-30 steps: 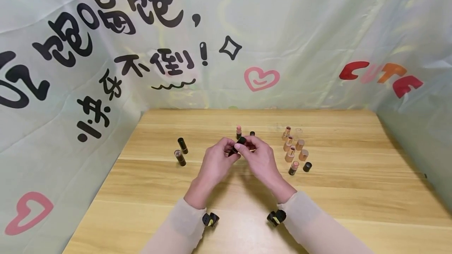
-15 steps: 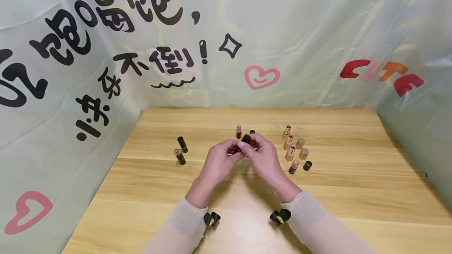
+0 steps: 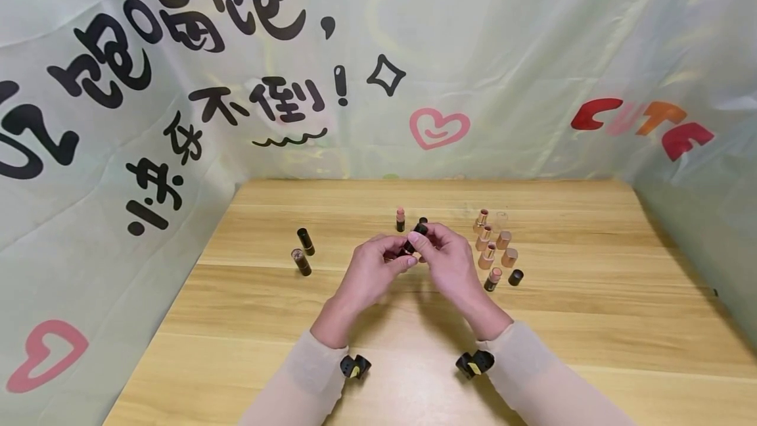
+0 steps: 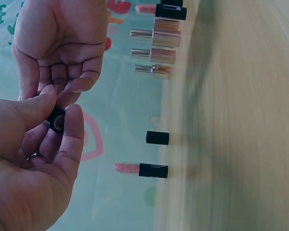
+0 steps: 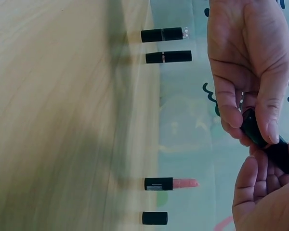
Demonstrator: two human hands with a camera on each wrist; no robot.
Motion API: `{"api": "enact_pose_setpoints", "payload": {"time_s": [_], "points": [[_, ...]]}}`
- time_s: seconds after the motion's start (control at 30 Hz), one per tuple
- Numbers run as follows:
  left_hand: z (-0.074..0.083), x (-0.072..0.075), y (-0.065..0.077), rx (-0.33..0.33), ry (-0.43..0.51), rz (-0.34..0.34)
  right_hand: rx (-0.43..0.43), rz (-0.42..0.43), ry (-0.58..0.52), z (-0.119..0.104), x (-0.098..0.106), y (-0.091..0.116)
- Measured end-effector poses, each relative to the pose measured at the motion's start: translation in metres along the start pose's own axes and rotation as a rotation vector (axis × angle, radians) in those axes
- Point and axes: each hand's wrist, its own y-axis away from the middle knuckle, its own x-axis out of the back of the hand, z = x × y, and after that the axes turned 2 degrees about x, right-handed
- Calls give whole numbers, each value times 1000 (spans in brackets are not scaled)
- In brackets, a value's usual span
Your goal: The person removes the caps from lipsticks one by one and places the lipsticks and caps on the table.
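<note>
Both hands hold one capped black lipstick (image 3: pixel 420 229) above the middle of the table. My left hand (image 3: pixel 368 269) pinches its lower end between thumb and fingers; the round end face shows in the left wrist view. The other end is gripped by my right hand (image 3: pixel 452 267), thumb along the tube. A thin coppery band crosses the black tube (image 5: pixel 253 127) in the right wrist view. Just beyond the hands stands an uncapped pink lipstick (image 3: pixel 400 219) with a black base. Its neighbour, a black cap (image 4: pixel 157 138), is partly covered by my right hand in the head view.
At the right stand three uncapped rose-gold lipsticks (image 3: pixel 483 238), with rose-gold caps (image 3: pixel 503 240) and a clear cap (image 3: pixel 502 218) beside them. Nearer are an uncapped pink lipstick (image 3: pixel 493 279) and a black cap (image 3: pixel 516 277). Two closed dark lipsticks (image 3: pixel 300 262) stand at the left.
Both hands have shifted slightly to the right, carrying the black lipstick along between them. The lipsticks and caps on the table have stayed where they were.
</note>
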Motion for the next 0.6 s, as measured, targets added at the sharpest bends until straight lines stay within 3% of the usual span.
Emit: {"api": "enact_pose_setpoints", "payload": {"time_s": [0.6], "points": [[3,0,2,-11,39,-15,-4,25,-15,-4,1,2]]}}
